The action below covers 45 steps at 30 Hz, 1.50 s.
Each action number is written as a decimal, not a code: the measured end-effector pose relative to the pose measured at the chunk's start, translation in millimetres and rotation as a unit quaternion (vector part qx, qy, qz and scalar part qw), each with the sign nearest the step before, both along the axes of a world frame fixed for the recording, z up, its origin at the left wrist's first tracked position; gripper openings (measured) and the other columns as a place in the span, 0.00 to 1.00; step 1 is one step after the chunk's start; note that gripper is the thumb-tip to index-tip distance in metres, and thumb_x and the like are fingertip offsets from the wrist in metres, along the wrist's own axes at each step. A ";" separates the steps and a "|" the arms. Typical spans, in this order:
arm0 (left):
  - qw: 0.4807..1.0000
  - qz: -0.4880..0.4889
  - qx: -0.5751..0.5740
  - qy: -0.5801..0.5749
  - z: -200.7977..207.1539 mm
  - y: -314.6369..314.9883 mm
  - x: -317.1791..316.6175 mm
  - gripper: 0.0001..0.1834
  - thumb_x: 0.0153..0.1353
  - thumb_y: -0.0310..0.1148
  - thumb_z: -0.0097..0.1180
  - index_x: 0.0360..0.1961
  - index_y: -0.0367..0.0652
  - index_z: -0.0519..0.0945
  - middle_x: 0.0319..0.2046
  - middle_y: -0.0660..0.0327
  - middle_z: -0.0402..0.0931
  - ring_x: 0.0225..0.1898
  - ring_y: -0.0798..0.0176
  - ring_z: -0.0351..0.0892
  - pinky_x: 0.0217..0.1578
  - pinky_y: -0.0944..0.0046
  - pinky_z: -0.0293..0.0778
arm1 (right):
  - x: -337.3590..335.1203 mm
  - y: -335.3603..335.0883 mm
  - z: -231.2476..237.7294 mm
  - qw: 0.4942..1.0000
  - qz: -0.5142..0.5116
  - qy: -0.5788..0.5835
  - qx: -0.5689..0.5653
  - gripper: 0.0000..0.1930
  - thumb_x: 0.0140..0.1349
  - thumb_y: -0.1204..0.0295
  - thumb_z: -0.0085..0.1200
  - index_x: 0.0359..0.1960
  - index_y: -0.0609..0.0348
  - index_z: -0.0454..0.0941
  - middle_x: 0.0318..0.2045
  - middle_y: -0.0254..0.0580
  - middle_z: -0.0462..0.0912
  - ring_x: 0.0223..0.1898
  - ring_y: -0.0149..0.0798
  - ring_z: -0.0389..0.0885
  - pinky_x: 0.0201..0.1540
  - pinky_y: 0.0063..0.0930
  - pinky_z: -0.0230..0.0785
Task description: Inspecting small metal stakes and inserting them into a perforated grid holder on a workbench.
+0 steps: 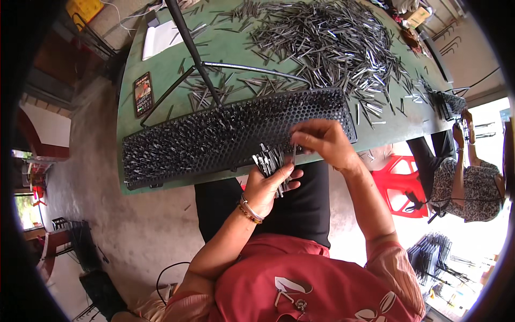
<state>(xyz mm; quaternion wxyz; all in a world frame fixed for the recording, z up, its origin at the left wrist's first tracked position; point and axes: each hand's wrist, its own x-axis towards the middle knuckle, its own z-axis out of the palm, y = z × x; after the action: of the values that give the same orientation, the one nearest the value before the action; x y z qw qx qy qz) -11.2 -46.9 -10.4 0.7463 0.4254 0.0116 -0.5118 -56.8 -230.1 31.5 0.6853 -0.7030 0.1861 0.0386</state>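
Observation:
My left hand [266, 188] is closed round a bundle of slim metal pieces [266, 161], their flattened, shiny ends pointing up. Just right of it, my right hand [323, 144] pinches what looks like one slim metal piece, slightly blurred at the fingertips. Both hands are at the near edge of a long black rack [316, 115] with a honeycomb of holes. Slim pieces stand upright and densely packed across the rack's left and middle. At its right end many bare holes show.
On the green table [177, 64] lies a big heap of slim metal pieces [332, 43], with others scattered around. A black metal stand [199, 64] rises behind the rack. A phone [143, 95] and white paper [161, 40] lie left. Another person [466, 185] works at right, near a red stool [397, 185].

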 end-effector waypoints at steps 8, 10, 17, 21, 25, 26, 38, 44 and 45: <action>0.997 -0.032 -0.007 0.072 -3.4 -11.9 -2.3 0.09 0.61 0.24 0.53 0.43 0.37 0.74 0.41 0.59 0.76 0.38 0.55 0.82 0.36 0.58 0.82 | 34.4 -21.6 -27.1 0.912 -0.221 -0.210 -0.274 0.10 0.57 0.76 0.60 0.42 0.62 0.81 0.30 0.36 0.84 0.29 0.23 0.77 0.33 0.17 0.70; 0.996 -0.004 0.002 0.089 -7.8 -11.7 -4.6 0.09 0.61 0.24 0.54 0.43 0.37 0.74 0.39 0.59 0.76 0.38 0.56 0.81 0.37 0.58 0.81 | 36.5 -23.5 -31.9 0.896 -0.225 -0.206 -0.322 0.10 0.56 0.76 0.59 0.40 0.61 0.81 0.31 0.42 0.84 0.29 0.27 0.80 0.35 0.20 0.71; 0.998 -0.015 0.006 0.063 -8.6 -5.6 -5.5 0.10 0.60 0.26 0.56 0.43 0.38 0.75 0.35 0.60 0.77 0.39 0.58 0.81 0.37 0.58 0.81 | 38.6 -26.7 -43.9 0.869 -0.234 -0.239 -0.364 0.09 0.55 0.76 0.59 0.39 0.61 0.81 0.31 0.44 0.84 0.31 0.35 0.83 0.35 0.24 0.73; 0.996 -0.030 0.020 0.083 -3.6 -4.5 -3.5 0.10 0.61 0.29 0.56 0.43 0.38 0.75 0.36 0.60 0.77 0.39 0.59 0.81 0.36 0.59 0.81 | 39.2 -31.5 -54.1 0.815 -0.157 -0.292 -0.475 0.09 0.54 0.77 0.60 0.38 0.61 0.81 0.33 0.41 0.82 0.32 0.35 0.81 0.38 0.25 0.73; 0.996 -0.041 0.003 0.079 -12.3 -3.1 -4.3 0.13 0.62 0.30 0.54 0.47 0.39 0.75 0.38 0.60 0.77 0.40 0.59 0.80 0.39 0.59 0.80 | 37.5 -22.8 -43.9 0.808 -0.121 -0.282 -0.502 0.10 0.53 0.78 0.60 0.38 0.61 0.81 0.33 0.43 0.80 0.36 0.44 0.80 0.40 0.30 0.73; 0.996 -0.042 0.003 0.082 -12.2 -3.7 -4.8 0.13 0.62 0.30 0.54 0.47 0.39 0.75 0.38 0.60 0.77 0.40 0.59 0.80 0.39 0.59 0.80 | 35.7 -19.5 -36.8 0.813 -0.145 -0.303 -0.475 0.08 0.55 0.75 0.60 0.36 0.63 0.81 0.32 0.44 0.80 0.35 0.42 0.80 0.38 0.30 0.72; 0.997 0.003 0.003 0.072 -3.0 -6.9 -1.9 0.11 0.62 0.31 0.55 0.44 0.40 0.76 0.38 0.62 0.77 0.39 0.61 0.81 0.36 0.62 0.80 | 4.0 -7.9 0.8 0.993 -0.035 -0.016 -0.113 0.12 0.59 0.69 0.60 0.37 0.68 0.81 0.26 0.35 0.82 0.25 0.24 0.75 0.30 0.19 0.69; 0.998 -0.016 0.006 0.060 -9.7 -7.1 -6.2 0.11 0.62 0.30 0.54 0.45 0.38 0.76 0.37 0.60 0.77 0.39 0.58 0.81 0.37 0.59 0.80 | 33.8 -20.2 -26.0 0.936 -0.188 -0.170 -0.245 0.12 0.59 0.70 0.59 0.40 0.65 0.80 0.28 0.37 0.83 0.29 0.23 0.76 0.33 0.19 0.69; 0.998 -0.010 0.009 0.063 -9.9 -7.2 -6.5 0.11 0.62 0.29 0.53 0.44 0.38 0.75 0.37 0.60 0.77 0.39 0.57 0.81 0.37 0.59 0.80 | 37.9 -19.8 -29.6 0.920 -0.199 -0.205 -0.268 0.11 0.59 0.71 0.59 0.40 0.64 0.81 0.27 0.38 0.83 0.27 0.23 0.75 0.31 0.19 0.68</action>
<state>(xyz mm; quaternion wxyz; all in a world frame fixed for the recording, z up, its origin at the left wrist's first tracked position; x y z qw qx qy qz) -17.7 -54.1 -20.3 0.7352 0.3992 0.0591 -0.5446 -18.9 -249.9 1.9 0.4884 -0.8010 0.1813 -0.2950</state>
